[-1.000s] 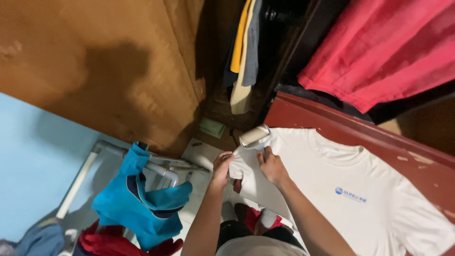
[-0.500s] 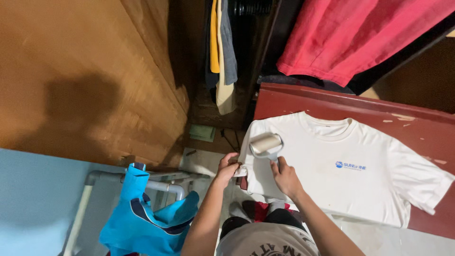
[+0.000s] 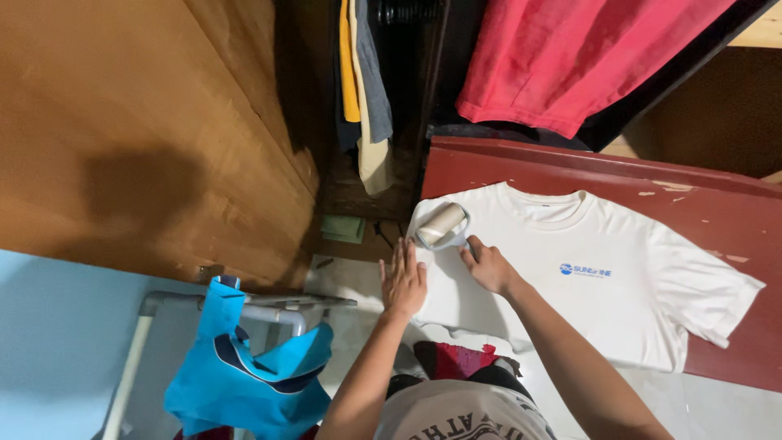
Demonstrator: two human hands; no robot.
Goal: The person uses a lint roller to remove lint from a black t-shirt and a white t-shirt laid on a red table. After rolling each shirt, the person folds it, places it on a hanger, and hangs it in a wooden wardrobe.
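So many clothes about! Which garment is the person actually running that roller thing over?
The white T-shirt, spread flat on the dark red table. The right hand holds the lint roller on its sleeve; the red cloth and blue garment hang untouched.

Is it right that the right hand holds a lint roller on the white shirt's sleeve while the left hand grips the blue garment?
Not quite. In the head view the left hand lies flat on the white shirt, not on the blue garment hanging off to the side. The right hand does hold the lint roller on the sleeve.
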